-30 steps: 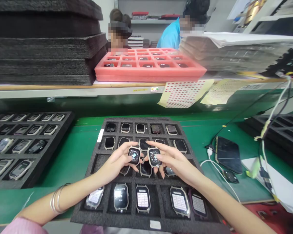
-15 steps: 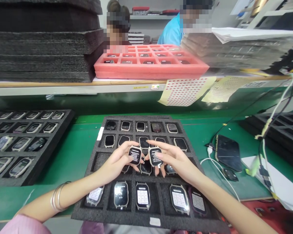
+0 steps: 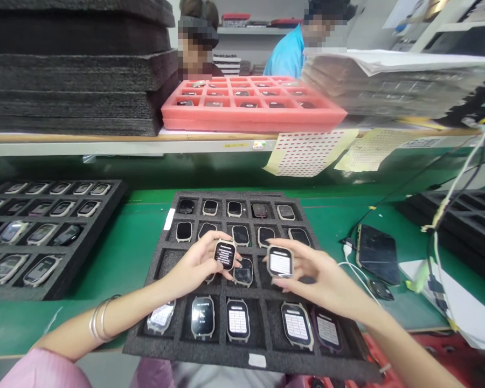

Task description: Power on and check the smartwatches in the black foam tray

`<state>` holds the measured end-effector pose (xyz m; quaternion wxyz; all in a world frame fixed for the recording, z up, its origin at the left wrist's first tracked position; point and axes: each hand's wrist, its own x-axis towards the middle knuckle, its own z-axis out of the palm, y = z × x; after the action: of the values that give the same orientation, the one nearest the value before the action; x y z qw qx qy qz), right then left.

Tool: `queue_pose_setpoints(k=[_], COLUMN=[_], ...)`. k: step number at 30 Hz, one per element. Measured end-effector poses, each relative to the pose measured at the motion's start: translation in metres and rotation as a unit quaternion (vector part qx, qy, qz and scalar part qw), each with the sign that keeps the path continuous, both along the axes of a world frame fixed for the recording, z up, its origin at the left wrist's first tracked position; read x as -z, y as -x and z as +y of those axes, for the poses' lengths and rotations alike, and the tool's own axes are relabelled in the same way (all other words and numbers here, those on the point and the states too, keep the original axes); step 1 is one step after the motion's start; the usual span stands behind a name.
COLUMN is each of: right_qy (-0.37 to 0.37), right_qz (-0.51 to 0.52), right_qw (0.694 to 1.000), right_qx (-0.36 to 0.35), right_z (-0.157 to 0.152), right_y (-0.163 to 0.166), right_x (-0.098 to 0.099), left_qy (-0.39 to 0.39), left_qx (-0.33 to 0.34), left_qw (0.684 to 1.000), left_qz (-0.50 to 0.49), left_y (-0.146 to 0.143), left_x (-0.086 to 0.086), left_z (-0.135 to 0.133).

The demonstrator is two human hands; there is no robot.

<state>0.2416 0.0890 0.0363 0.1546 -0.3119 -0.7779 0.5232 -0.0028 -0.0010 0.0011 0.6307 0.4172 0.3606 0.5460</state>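
Observation:
My left hand (image 3: 204,264) grips a smartwatch body (image 3: 225,254) without a strap; its dark screen shows lines of white text. My right hand (image 3: 307,269) holds a second smartwatch (image 3: 280,262) by its edges between thumb and fingers, and that screen shows a white list. Both hands are above a black foam tray (image 3: 262,323) whose compartments hold several more watch bodies. In the front row, one watch (image 3: 238,320) has a lit white grid, and another (image 3: 297,325) beside my right forearm looks much the same. Fingers partly hide the watches in the third row.
Another black foam tray (image 3: 105,215) of watches lies on the left. A pink foam tray (image 3: 250,119) and stacked black foam (image 3: 81,81) stand on the shelf. A phone (image 3: 376,253) with cables is on the right. Two people are behind the shelf.
My right hand has moved right, away from the left one, with its watch. That watch's screen has gone from dark text to a white list. My left hand has barely moved.

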Motion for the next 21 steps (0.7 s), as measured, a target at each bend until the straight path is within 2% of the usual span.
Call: queue_pose_setpoints(k=[2, 3, 6, 9, 12, 15, 17, 21], right_qy=[-0.156, -0.208, -0.281, -0.326, -0.378, -0.411, -0.446, -0.522], right_qz=[-0.07, -0.092, -0.147, -0.17, -0.145, -0.142, -0.17, -0.256], right_qw=[0.985, 0.974, 0.948, 0.929, 0.914, 0.898, 0.876, 0.813], right_qx=[0.015, 0.002, -0.029, -0.037, -0.031, -0.072, -0.078, -0.029], right_z=[0.011, 0.018, 0.031, 0.031, 0.025, 0.018, 0.013, -0.003], right_y=[-0.024, -0.035, -0.062, -0.072, -0.064, -0.042, -0.023, 0.004], right_x=[-0.001, 0.0, 0.005, 0.008, 0.005, 0.004, 0.006, 0.012], left_qy=[-0.004, -0.005, -0.003, -0.006, -0.008, -0.008, -0.007, -0.004], left_qx=[0.007, 0.009, 0.009, 0.007, 0.005, 0.002, -0.001, -0.004], left_qw=[1.0, 1.0, 1.0, 1.0, 1.0, 1.0, 1.0, 1.0], left_qz=[-0.002, -0.002, 0.001, 0.006, 0.012, 0.018, 0.022, 0.03], left_y=[0.0, -0.001, -0.001, -0.002, -0.002, -0.002, -0.002, 0.0], left_x=[-0.001, -0.002, -0.003, -0.003, -0.003, -0.004, -0.005, -0.006], left_z=[0.0, 0.0, 0.0, 0.0, -0.001, -0.002, -0.002, -0.004])
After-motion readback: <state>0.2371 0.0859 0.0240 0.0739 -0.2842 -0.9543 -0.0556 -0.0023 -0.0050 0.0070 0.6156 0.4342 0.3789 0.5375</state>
